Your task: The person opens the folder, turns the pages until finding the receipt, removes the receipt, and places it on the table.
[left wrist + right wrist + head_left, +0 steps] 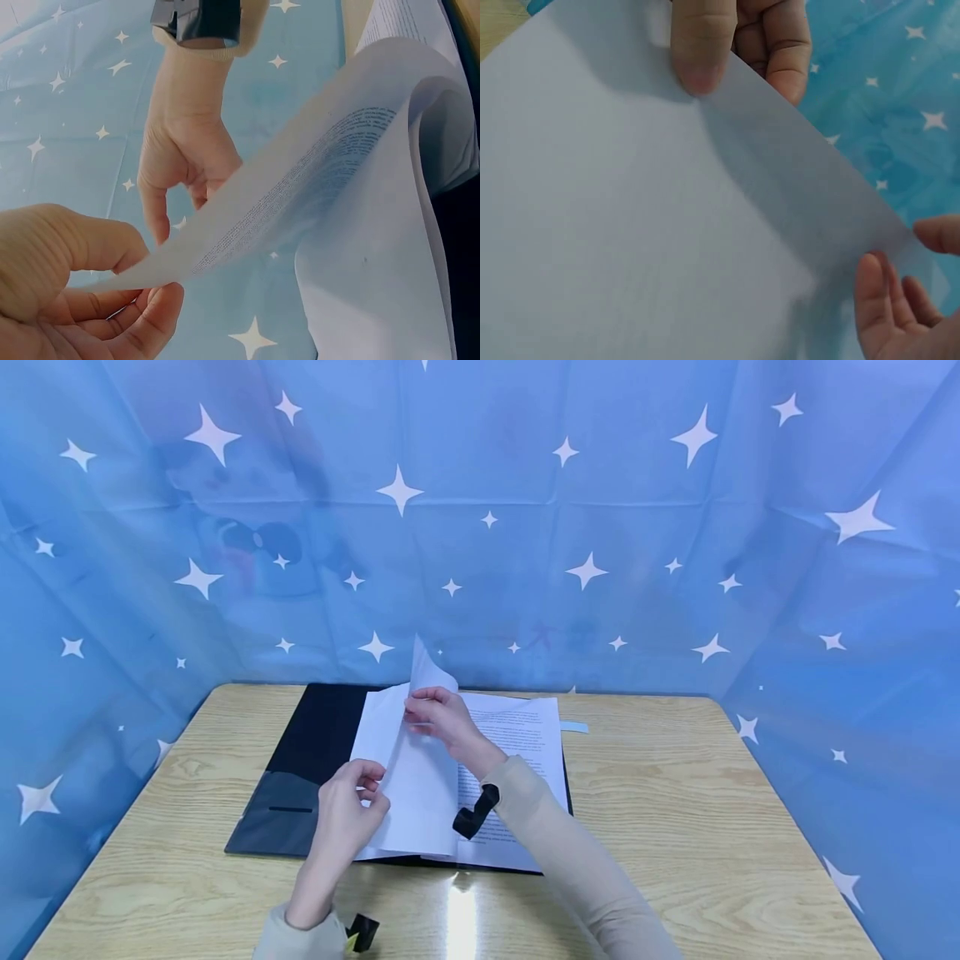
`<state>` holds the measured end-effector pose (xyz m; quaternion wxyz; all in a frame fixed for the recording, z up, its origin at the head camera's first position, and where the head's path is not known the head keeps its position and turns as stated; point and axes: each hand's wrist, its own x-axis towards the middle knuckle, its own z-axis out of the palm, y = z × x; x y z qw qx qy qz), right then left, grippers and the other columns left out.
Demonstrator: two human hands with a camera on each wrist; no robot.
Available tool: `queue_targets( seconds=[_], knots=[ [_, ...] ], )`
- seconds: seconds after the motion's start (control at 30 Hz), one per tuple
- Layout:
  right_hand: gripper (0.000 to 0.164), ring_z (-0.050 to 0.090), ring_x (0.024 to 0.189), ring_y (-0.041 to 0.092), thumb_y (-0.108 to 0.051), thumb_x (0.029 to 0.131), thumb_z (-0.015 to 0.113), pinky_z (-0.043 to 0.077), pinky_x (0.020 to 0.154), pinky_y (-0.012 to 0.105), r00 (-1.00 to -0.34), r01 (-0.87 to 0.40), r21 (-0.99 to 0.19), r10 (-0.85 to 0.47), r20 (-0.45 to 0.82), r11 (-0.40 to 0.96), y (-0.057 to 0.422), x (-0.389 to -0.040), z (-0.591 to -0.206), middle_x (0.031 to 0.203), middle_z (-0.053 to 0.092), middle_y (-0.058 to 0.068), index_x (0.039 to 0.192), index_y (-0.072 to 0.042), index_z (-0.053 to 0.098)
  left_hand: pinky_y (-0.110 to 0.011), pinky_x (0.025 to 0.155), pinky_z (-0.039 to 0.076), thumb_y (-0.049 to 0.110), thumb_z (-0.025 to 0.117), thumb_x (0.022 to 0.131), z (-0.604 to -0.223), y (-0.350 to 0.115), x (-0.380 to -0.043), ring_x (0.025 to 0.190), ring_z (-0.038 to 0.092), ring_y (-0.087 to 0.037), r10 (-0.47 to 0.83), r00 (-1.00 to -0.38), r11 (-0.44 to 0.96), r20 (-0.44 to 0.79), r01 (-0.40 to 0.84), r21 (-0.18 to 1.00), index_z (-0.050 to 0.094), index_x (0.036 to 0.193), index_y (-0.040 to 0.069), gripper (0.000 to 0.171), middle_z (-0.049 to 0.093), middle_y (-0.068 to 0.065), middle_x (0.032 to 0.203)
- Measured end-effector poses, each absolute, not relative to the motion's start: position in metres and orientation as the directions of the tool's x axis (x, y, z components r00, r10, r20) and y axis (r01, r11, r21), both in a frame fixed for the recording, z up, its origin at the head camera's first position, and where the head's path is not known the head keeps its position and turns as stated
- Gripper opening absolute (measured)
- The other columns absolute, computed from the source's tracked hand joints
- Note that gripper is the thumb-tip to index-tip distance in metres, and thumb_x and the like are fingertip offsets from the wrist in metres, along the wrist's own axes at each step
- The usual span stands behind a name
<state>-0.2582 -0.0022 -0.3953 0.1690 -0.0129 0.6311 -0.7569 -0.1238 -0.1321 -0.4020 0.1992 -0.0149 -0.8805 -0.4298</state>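
Note:
A lifted sheet of paper curves up over a stack of printed pages in an open black folder. My right hand pinches the sheet's left edge toward its far end; in the right wrist view the thumb presses its blank face, fingers behind. Nearer the front, my left hand pinches the same edge between thumb and fingers, as the left wrist view shows. Printed lines show through the sheet there. Other white pages lie turned to the left beneath it.
The folder's left cover has a dark translucent pocket. A pale blue tab sticks out past the pages' right side. Under the folder is a wooden table, with a blue star-patterned curtain behind and at both sides.

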Motion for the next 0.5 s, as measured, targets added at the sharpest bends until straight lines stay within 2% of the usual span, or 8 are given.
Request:
queue_targets(
  seconds=[0.5],
  knots=[
    [0.019, 0.062, 0.078, 0.015, -0.013, 0.089, 0.063, 0.053, 0.077, 0.027, -0.934, 0.239, -0.961, -0.303, -0.189, -0.139, 0.015, -0.261, -0.401, 0.09, 0.062, 0.007, 0.104, -0.003, 0.057, -0.026, 0.06, 0.05, -0.015, 0.058, 0.065, -0.41, -0.15, -0.126, 0.071, 0.056, -0.021, -0.209, -0.923, 0.653, 0.322, 0.114, 0.749, 0.062, 0.089, -0.005, 0.026, 0.06, -0.012, 0.078]
  ],
)
